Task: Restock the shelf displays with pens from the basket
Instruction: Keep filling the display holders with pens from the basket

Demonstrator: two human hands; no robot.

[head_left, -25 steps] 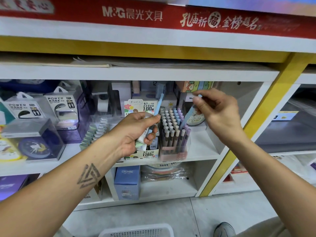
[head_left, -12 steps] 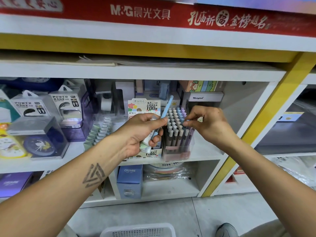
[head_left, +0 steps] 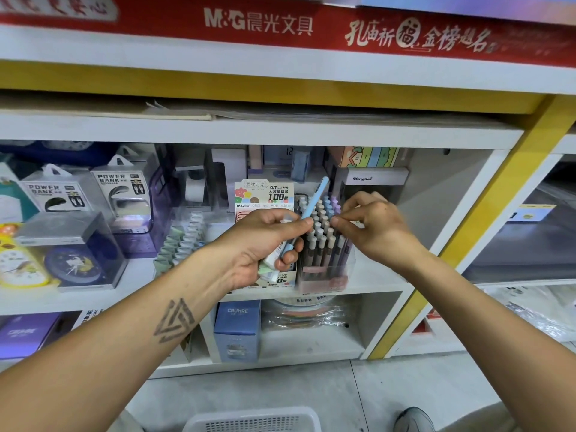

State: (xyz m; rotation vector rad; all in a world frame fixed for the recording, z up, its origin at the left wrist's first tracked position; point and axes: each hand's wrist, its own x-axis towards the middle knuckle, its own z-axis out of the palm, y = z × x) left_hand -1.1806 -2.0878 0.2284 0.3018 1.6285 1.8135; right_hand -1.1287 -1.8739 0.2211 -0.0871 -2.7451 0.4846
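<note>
Shelf (head_left: 374, 286): stocked. Basket (head_left: 252, 419): near floor, within reach. Pen display (head_left: 324, 244): mid-shelf, nearly full. Left hand (head_left: 265, 244): grips spare pens (head_left: 313, 204) as a ready supply. Right hand (head_left: 371, 226): fingertips pinched at the display's pen tops, seating one.

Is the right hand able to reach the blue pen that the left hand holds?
Probably yes. The right hand is at the pen display, beside the left hand; the blue pen sticks up with nothing between.
</note>
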